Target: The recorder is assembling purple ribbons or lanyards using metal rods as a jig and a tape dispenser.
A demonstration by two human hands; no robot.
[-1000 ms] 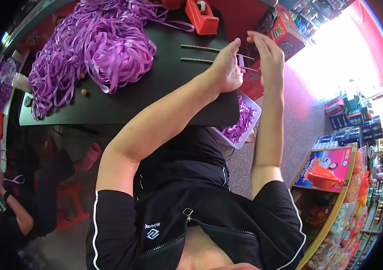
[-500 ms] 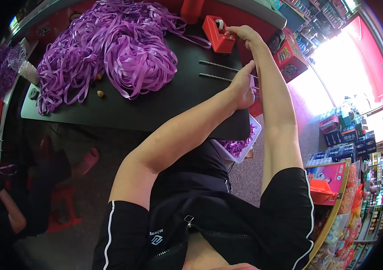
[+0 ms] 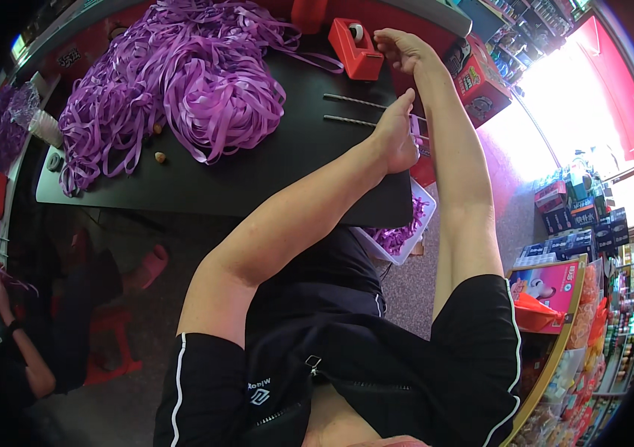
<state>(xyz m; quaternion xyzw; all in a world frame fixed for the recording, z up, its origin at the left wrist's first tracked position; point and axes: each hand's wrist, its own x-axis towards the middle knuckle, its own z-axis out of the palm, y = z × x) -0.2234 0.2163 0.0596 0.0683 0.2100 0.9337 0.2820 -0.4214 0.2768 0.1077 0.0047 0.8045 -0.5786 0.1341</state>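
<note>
My right hand point(image 3: 408, 54) is just right of a red tape dispenser point(image 3: 356, 54) with a pale roll in it. Its fingers are bent and apart, and no tape shows between them. Lower down, my left hand point(image 3: 396, 135) is at the right edge of the black tabletop, its thumb stretched up. The other left fingers are mostly hidden behind the hand. A bit of purple ribbon point(image 3: 415, 125) shows beside it; whether the hand grips it is unclear. Two thin metal rods point(image 3: 354, 121) lie side by side and run behind my left hand past the edge.
A big heap of purple ribbon point(image 3: 220, 112) covers the far left of the table point(image 3: 205, 186). A white bin point(image 3: 429, 212) with purple scraps stands below the right edge. A red box point(image 3: 477, 82) sits beyond my right forearm. A co-worker's hands point(image 3: 1, 298) handle ribbon at left.
My right hand has come away from the tape dispenser, leaving a small gap. My left thumb has lifted away from my right forearm. At left, the co-worker's hands have moved lower with ribbon.
</note>
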